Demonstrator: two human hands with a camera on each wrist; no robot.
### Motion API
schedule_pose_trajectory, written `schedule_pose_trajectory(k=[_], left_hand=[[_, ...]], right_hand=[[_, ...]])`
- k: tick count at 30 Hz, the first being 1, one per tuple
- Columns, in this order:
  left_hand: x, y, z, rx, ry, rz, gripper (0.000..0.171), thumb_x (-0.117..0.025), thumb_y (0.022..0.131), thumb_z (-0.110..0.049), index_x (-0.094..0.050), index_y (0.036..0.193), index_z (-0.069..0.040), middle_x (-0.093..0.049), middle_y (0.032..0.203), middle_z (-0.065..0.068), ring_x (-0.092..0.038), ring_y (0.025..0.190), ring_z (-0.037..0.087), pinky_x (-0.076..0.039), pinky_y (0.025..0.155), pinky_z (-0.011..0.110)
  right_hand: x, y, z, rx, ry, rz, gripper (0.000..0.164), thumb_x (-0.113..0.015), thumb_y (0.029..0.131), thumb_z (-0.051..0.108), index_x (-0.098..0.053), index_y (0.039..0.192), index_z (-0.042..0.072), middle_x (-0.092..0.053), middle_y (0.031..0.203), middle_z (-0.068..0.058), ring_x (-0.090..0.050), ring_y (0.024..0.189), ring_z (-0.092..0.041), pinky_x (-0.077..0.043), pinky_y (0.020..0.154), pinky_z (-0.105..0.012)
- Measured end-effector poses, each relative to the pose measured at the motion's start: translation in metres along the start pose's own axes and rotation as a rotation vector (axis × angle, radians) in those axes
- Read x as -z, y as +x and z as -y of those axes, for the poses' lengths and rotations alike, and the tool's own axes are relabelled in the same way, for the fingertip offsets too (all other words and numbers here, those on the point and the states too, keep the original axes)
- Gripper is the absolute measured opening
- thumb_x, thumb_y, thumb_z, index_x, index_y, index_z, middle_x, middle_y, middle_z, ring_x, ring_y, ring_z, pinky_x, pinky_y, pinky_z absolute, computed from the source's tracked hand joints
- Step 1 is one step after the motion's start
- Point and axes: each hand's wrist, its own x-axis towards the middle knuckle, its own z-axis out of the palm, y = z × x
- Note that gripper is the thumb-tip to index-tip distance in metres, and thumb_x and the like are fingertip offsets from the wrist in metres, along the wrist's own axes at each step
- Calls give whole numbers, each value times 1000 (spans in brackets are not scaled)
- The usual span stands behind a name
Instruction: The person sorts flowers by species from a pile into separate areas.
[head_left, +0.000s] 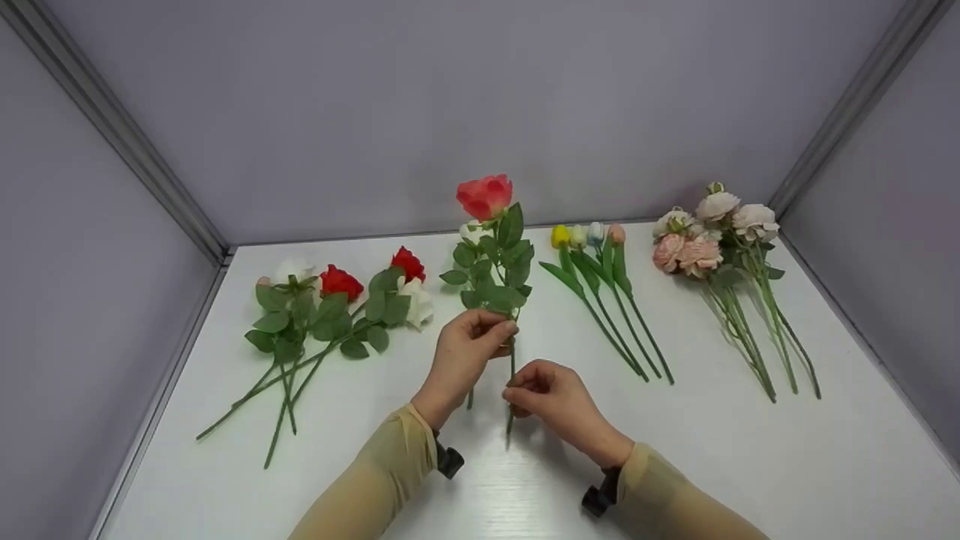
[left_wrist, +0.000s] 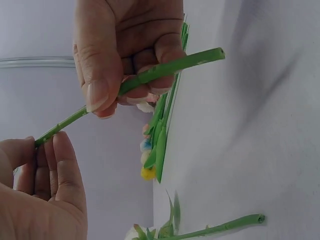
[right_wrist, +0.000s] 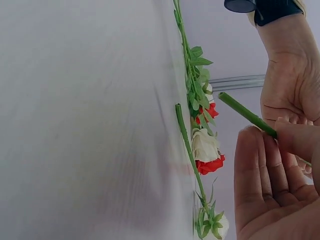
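A coral-pink rose point(head_left: 485, 196) with green leaves stands raised over the middle of the table, its stem point(left_wrist: 167, 69) held by both hands. My left hand point(head_left: 466, 351) pinches the stem just below the leaves. Lower down, my right hand point(head_left: 559, 394) pinches it between thumb and fingers, and the cut end sticks out past that hand. Behind the held rose lies a white rose point(head_left: 474, 231), partly hidden by its leaves; this one's stem point(right_wrist: 187, 145) rests on the table near the left hand.
Red roses point(head_left: 341, 283) and white roses point(head_left: 417, 304) lie crossed at the left. Several tulips point(head_left: 577, 237) are laid right of centre, and pale pink peony-like flowers point(head_left: 700, 255) at the far right. Grey walls point(head_left: 480, 112) enclose the white table point(head_left: 750, 465).
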Motion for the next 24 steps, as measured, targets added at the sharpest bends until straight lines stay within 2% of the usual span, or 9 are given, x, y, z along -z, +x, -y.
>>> schedule_pose_trajectory(k=[5, 11, 18, 24], left_hand=[[0, 1, 2, -20, 2, 5, 24, -75, 96, -17, -69, 109, 2, -70, 104, 14, -69, 96, 28, -61, 84, 38], [1, 2, 3, -30, 0, 5, 22, -74, 97, -17, -69, 110, 1, -70, 104, 14, -69, 94, 30, -61, 84, 38], [0, 1, 3, -13, -22, 20, 27, -78, 93, -14, -69, 112, 1, -69, 109, 14, -69, 100, 27, -60, 86, 38], [1, 0, 6, -5, 20, 24, 30, -79, 92, -12, -66, 115, 3, -69, 107, 14, -70, 95, 25, -61, 84, 37]], right_hand=[[-1, 0, -2, -35, 58, 15, 28, -80, 91, 17, -66, 106, -2, -71, 96, -12, -71, 85, -26, -62, 76, -40], [-2, -1, -4, -43, 77, 31, 31, -79, 92, 13, -64, 112, -5, -71, 98, -12, -71, 86, -27, -62, 77, -40], [-1, -1, -4, -26, 48, 13, 30, -79, 91, 13, -65, 109, -6, -72, 95, -12, -72, 85, -29, -62, 76, -40], [0, 0, -7, 5, 4, 11, 31, -78, 92, 13, -64, 108, -9, -72, 92, -12, -72, 84, -27, -63, 74, -39]])
